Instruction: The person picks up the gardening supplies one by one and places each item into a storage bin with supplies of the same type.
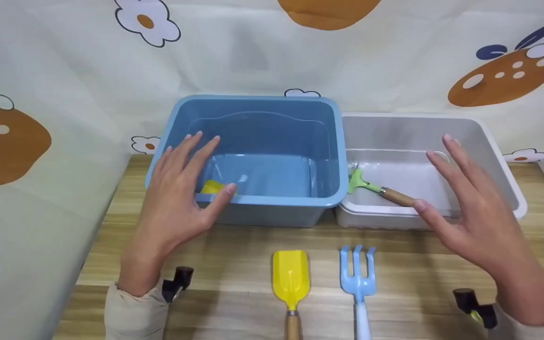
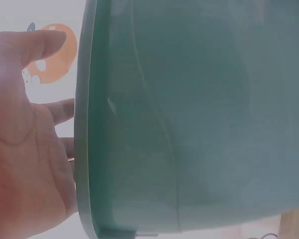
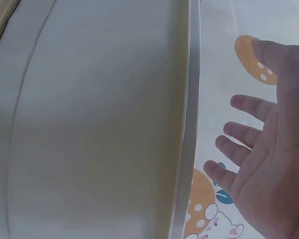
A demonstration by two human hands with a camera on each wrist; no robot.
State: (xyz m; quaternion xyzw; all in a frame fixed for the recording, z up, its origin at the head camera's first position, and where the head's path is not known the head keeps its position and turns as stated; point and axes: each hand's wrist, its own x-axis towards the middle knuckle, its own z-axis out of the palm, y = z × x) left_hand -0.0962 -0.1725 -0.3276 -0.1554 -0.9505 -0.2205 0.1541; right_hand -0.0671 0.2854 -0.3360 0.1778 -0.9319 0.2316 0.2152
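My left hand (image 1: 173, 198) hovers over the near left corner of a blue plastic bin (image 1: 258, 202), fingers spread and holding nothing. Inside that bin, partly hidden by the rim, shows a yellow piece (image 1: 212, 187). Over the right part of a light grey bin (image 1: 498, 160) is my right hand (image 1: 484, 222), also spread and holding nothing. A green-headed tool with a wooden handle (image 1: 397, 196) lies in the grey bin, its handle end near my right thumb in the head view. In both wrist views the hands appear beside the bins' near walls.
In front of the bins, a yellow shovel (image 1: 291, 278) with a wooden handle and a light blue hand fork (image 1: 358, 283) lie side by side on the wood-grain table (image 1: 234, 283). A patterned cloth (image 1: 234, 52) hangs close behind the bins and at the sides.
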